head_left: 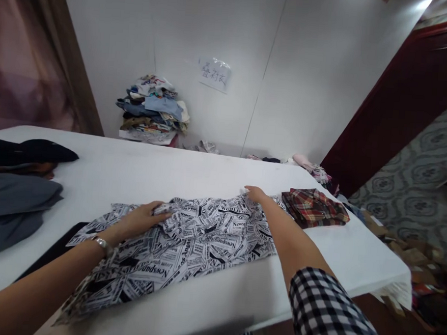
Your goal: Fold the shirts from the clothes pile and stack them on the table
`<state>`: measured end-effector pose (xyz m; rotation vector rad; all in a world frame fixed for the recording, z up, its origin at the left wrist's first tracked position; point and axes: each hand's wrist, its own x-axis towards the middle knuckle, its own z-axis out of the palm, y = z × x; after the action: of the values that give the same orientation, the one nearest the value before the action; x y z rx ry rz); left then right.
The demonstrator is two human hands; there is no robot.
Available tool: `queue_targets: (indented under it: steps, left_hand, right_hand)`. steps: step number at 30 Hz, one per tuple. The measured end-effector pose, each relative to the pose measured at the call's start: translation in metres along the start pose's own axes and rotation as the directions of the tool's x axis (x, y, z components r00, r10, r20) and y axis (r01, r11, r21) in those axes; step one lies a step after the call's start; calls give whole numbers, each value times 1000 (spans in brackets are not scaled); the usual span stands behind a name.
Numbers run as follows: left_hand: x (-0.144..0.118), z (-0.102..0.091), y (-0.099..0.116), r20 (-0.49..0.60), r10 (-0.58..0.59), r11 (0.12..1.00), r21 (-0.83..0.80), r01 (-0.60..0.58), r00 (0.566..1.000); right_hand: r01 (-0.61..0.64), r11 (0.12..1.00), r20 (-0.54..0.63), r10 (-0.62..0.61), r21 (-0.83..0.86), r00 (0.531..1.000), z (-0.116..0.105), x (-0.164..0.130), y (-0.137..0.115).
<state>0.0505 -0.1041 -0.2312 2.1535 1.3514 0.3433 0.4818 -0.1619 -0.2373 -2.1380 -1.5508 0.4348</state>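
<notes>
A black-and-white newspaper-print shirt (218, 243) lies spread lengthwise along the near side of the white table (215, 174), wrinkled in places. My left hand (147, 219), with a metal bracelet at its wrist, has its fingers closed on a bunched fold near the middle of the shirt. My right hand (256, 194) reaches to the shirt's far right edge, its fingers pinched together at the cloth there. A flat black item (51, 252) shows partly from under the shirt's left end.
A folded red plaid shirt (316, 207) lies right of my right arm. Grey (10, 208) and black (29, 150) garments lie at the left. Behind the table stands a tall clothes pile (153, 106), below a handwritten paper sign (214, 75). More clothes (311, 168) are heaped beyond the right corner.
</notes>
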Motion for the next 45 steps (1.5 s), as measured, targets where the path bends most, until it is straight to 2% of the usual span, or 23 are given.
queue_targets:
  steps: [2, 4, 7, 9, 11, 13, 15, 17, 20, 24, 28, 30, 32, 38, 41, 43, 45]
  left_hand:
    - [-2, -3, 4, -14, -1, 999, 40, 2, 1000]
    - [-9, -12, 12, -63, -32, 999, -5, 32, 998]
    - [-23, -32, 25, -112, -108, 963, -258, 76, 988]
    - [-30, -44, 30, -64, -158, 893, -435, 115, 985]
    - [-33, -52, 30, 24, -178, 856, -489, 166, 984]
    - [-31, -56, 27, 95, -139, 895, -414, 166, 986]
    - [-28, -61, 21, 154, -70, 951, -289, 113, 986]
    - [-24, -67, 15, 201, -17, 979, -197, 57, 979]
    - [-18, -76, 1, 238, 8, 989, -148, 28, 971]
    - [0, -70, -24, 199, -101, 989, -86, 120, 975]
    - [12, -52, -41, 70, -139, 989, 63, 134, 988]
    - [10, -46, -40, -33, -150, 983, 105, 153, 988]
    - [3, -40, -33, -70, -124, 980, 145, 133, 990]
    - [-21, -25, -7, 63, 92, 931, 349, -109, 994]
    - [-13, -28, -5, 83, 55, 939, 336, -80, 995]
    - [-2, -33, -5, 40, 22, 959, 281, -32, 999]
    - [10, -36, -5, 62, -16, 954, 300, -4, 998]
  right_hand:
    - [-42, 999, 13, 43, -18, 999, 1, 6, 0]
    - [-56, 998, 16, 56, -24, 998, -4, 3, 4]
    - [-26, 999, -1, 26, 22, 1000, -24, -20, 21]
    - [10, 993, -52, -4, 121, 999, -38, -43, 39]
    - [47, 962, -136, -10, 270, 991, -49, -65, 56]
    - [65, 916, -196, 15, 396, 980, -55, -81, 69]
    - [60, 889, -212, 42, 453, 976, -57, -89, 75]
    - [58, 878, -213, 52, 476, 976, -58, -91, 77]
    - [47, 881, -214, 63, 471, 975, -56, -86, 78]
    - [-38, 937, -198, 113, 348, 974, -43, -68, 82]
    - [-78, 960, -207, 137, 269, 969, -27, -55, 87]
    - [-84, 965, -212, 139, 247, 967, -24, -54, 89]
    - [-85, 969, -212, 135, 230, 968, -24, -56, 90]
    - [-71, 979, -226, 115, 192, 967, -24, -63, 94]
    - [-80, 990, -238, 106, 120, 965, -24, -63, 98]
    - [-110, 994, -243, 113, 24, 963, -25, -61, 100]
    - [-161, 983, -238, 135, -93, 962, -25, -59, 100]
